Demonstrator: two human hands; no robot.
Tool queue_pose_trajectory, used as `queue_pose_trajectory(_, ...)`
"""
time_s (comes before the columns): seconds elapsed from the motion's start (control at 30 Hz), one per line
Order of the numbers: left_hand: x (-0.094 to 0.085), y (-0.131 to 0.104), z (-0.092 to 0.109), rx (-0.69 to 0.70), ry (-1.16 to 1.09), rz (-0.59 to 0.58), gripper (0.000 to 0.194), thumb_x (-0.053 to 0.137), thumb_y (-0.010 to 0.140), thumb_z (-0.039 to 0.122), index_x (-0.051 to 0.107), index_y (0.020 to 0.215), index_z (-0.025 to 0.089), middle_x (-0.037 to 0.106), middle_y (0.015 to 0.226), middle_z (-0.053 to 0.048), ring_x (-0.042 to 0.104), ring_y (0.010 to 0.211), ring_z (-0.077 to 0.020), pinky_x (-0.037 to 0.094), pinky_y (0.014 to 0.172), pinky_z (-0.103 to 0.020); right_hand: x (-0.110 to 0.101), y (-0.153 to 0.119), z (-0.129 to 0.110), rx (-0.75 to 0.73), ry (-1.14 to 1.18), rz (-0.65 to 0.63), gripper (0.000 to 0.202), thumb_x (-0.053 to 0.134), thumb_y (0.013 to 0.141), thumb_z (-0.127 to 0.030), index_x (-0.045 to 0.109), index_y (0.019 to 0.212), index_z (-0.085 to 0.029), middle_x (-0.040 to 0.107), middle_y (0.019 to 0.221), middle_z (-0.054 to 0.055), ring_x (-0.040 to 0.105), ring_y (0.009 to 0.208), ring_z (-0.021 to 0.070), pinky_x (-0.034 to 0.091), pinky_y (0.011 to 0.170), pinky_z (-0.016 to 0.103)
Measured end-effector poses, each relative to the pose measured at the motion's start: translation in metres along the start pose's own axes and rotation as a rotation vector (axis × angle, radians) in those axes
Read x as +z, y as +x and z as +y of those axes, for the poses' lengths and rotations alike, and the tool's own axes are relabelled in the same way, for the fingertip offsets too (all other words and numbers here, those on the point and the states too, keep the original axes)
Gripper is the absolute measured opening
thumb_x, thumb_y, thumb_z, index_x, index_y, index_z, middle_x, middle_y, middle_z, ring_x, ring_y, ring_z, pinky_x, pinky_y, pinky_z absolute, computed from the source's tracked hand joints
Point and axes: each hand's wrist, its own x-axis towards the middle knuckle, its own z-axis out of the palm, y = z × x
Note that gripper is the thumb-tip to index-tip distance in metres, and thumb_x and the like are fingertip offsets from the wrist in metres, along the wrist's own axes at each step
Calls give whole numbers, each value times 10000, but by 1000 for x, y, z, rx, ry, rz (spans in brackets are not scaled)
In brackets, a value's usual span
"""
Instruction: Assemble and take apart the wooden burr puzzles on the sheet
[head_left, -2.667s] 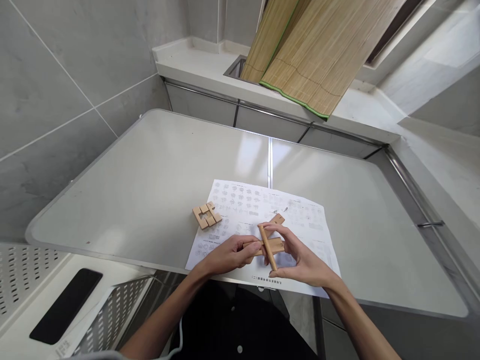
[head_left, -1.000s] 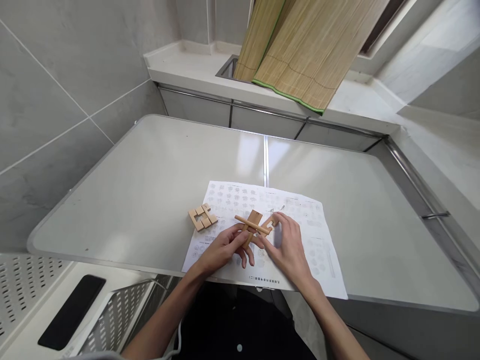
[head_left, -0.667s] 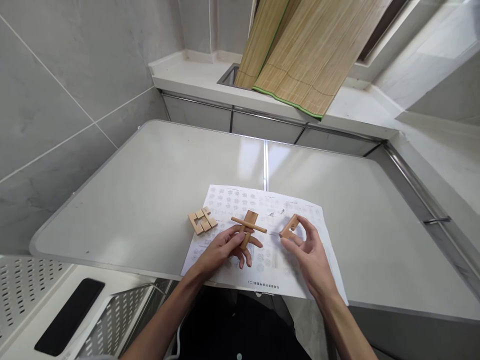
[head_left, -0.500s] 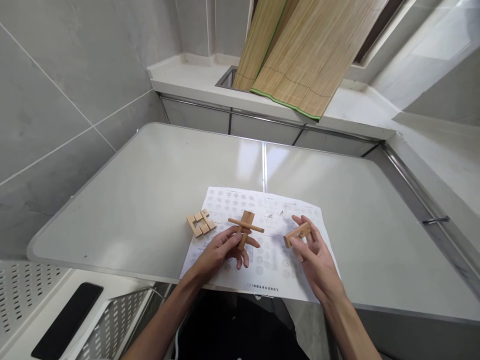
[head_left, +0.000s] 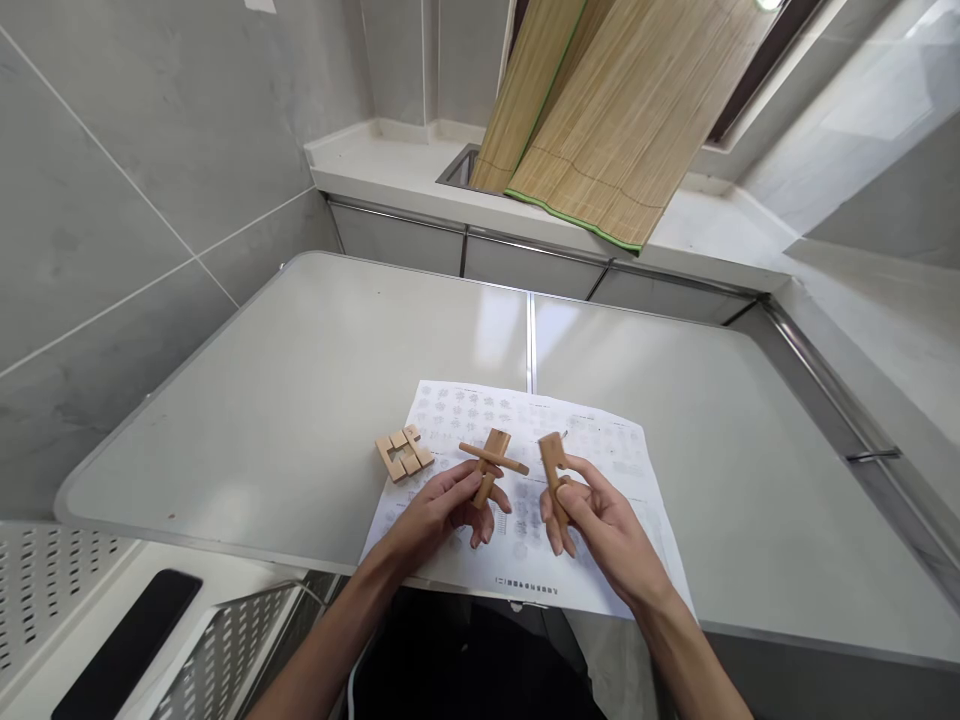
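Note:
My left hand [head_left: 459, 500] is closed on two crossed wooden puzzle pieces [head_left: 495, 443], a thin stick lying across a wider bar. My right hand [head_left: 592, 505] grips a notched wooden puzzle piece [head_left: 552, 452], which stands nearly upright between thumb and fingers. A small gap separates the pieces in the two hands. Beneath both hands lies a printed instruction sheet [head_left: 615, 450] with many small line drawings. Left of my left hand, several more wooden pieces [head_left: 391, 463] sit joined as a flat square with a hole in the middle, partly over the sheet's edge.
The pale folding table [head_left: 300, 400] has a metal seam [head_left: 531, 340] down its middle. A black phone [head_left: 127, 640] lies on a white perforated surface at lower left. Behind the table are a white counter [head_left: 390, 165], a sink [head_left: 455, 168] and a hanging bamboo blind [head_left: 600, 130].
My right hand has moved left, closer to my left hand, and turned its notched piece from slanting sideways to nearly upright. My left hand keeps its crossed pieces almost in place.

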Motion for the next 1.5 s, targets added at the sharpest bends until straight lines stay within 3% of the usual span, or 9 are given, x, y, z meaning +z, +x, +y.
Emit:
queue_pose_trajectory(0.43, -1, -1, -1, -8, -20, -67, 302, 560, 1045, 429, 612, 1024, 132, 593, 780, -12, 478, 499, -73, 411, 546, -248, 8, 21, 4, -49, -165, -156, 383, 621, 1031, -459, 660, 1351, -252, 673, 786, 1, 529, 539, 121, 495, 652, 343)
queue_pose_trajectory(0.6, 1, -2, 2, -33, -62, -85, 298, 597, 1017, 441, 600, 991, 144, 506, 697, 36, 372, 456, -59, 405, 524, -240, 16, 21, 4, -34, -147, -137, 365, 605, 1038, -468, 639, 1339, -265, 670, 789, -4, 521, 552, 127, 494, 691, 351)
queue_pose_trajectory(0.8, -2, -3, 2, -19, -76, -70, 343, 575, 1013, 489, 559, 909, 163, 483, 684, 41, 333, 453, -59, 389, 485, -229, 28, 20, 4, -39, -98, -67, 384, 593, 1031, -527, 566, 1309, -263, 707, 950, 49, 608, 664, 162, 499, 667, 331)
queue_pose_trajectory(1.0, 2, -7, 4, -201, 52, -159, 461, 501, 1026, 610, 569, 986, 155, 358, 659, 73, 231, 474, -59, 251, 413, -190, 29, 19, 13, 5, -182, 1, 362, 622, 1001, -574, 592, 1117, -233, 615, 665, -23, 545, 626, 165, 461, 680, 321)
queue_pose_trajectory(1.13, 4, -10, 9, -222, 18, -235, 370, 591, 1013, 529, 571, 1117, 174, 375, 747, 62, 212, 487, -45, 262, 411, -178, 24, 16, 20, 3, -179, 34, 343, 623, 1010, -545, 602, 1150, -232, 602, 661, -36, 535, 627, 160, 451, 711, 325)
queue_pose_trajectory(1.33, -3, -8, 6, -233, 58, -282, 433, 580, 1003, 594, 562, 1075, 167, 300, 614, 103, 166, 443, -49, 134, 390, -198, 20, 14, 23, -17, -151, -18, 309, 634, 1007, -528, 621, 1075, -226, 645, 737, -15, 400, 518, 101, 326, 548, 270)
queue_pose_trajectory(1.43, -4, -8, 3, -229, 74, -281, 432, 568, 1007, 597, 557, 1007, 165, 281, 557, 117, 159, 423, -52, 120, 391, -212, 20, 12, 22, 23, -98, -54, 325, 656, 985, -552, 607, 1039, -235, 613, 693, -33, 310, 469, 80, 228, 495, 255)
queue_pose_trajectory(1.5, -4, -8, 1, -229, 64, -289, 442, 575, 996, 611, 553, 986, 169, 311, 531, 118, 171, 404, -52, 130, 390, -218, 19, 11, 22, 45, -72, -65, 336, 668, 974, -562, 600, 1031, -238, 632, 711, -26, 309, 461, 77, 231, 494, 256)
